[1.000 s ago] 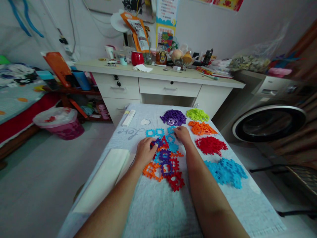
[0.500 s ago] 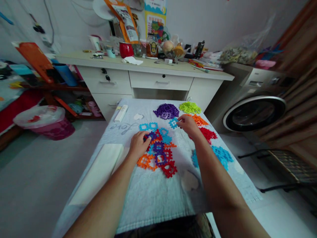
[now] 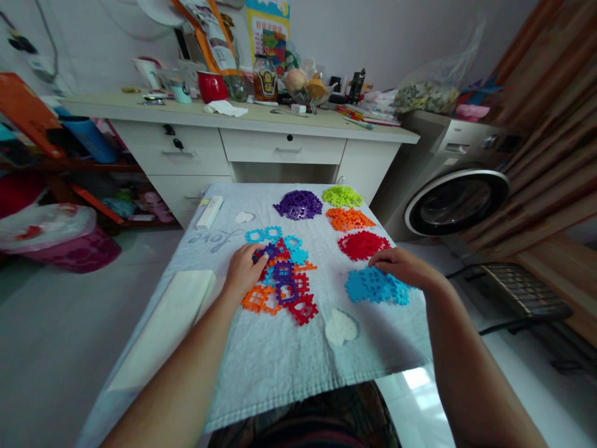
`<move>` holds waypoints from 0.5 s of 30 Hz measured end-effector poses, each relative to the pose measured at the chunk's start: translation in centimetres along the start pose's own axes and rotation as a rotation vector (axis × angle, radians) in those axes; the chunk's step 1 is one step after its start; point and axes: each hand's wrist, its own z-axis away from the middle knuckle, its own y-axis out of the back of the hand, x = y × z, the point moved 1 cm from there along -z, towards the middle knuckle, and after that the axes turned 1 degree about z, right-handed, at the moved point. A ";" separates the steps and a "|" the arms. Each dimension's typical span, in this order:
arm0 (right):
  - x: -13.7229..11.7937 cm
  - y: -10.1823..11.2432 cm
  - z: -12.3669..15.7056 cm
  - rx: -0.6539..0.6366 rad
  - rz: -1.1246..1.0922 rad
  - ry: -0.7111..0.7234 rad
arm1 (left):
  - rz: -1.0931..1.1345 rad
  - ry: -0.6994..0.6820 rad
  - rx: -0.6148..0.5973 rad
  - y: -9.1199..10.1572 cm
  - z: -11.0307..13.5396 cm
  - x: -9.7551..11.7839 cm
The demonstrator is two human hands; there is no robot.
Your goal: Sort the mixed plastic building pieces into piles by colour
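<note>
On a cloth-covered table, a jumbled cluster of flat interlocking plastic pieces lies before me, including purple squares (image 3: 283, 272), red pieces (image 3: 303, 309), orange pieces (image 3: 255, 298) and light blue ones (image 3: 274, 233). My left hand (image 3: 243, 272) is at the cluster's left side, thumb and fingers closed on a dark purple piece (image 3: 267, 251). Over the upper right of a blue pile (image 3: 373, 286) is my right hand (image 3: 402, 265), its fingers bent together and pointing down-left. Whatever its fingertips may pinch is hidden against the blue pieces.
Sorted piles of red (image 3: 361, 245), orange (image 3: 349, 218), yellow-green (image 3: 342, 196) and purple pieces (image 3: 298, 205) line the table's far and right side. A white strip-shaped object (image 3: 209, 212) and a folded cream cloth (image 3: 168, 326) lie left. A cluttered desk (image 3: 289, 127) stands behind.
My right hand has moved from beside the purple pile, where it held a blue piece, nearer to me over the blue pile. My left hand stays at the cluster. The view has shifted right.
</note>
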 end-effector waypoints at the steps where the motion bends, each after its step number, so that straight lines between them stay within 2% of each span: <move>1: 0.2 -0.1 0.1 0.006 0.017 -0.013 | 0.001 -0.001 0.003 0.0 0.0 -0.1; 9: 0.8 -0.7 0.2 0.144 0.303 -0.021 | 0.007 -0.005 -0.006 0.0 0.1 -0.2; 12: -0.7 -0.7 0.3 0.195 0.337 -0.006 | 0.007 0.003 -0.005 0.0 0.0 -0.1; 15: -3.6 -1.8 -0.4 0.195 0.300 0.065 | 0.002 0.009 -0.008 -0.1 0.0 -0.2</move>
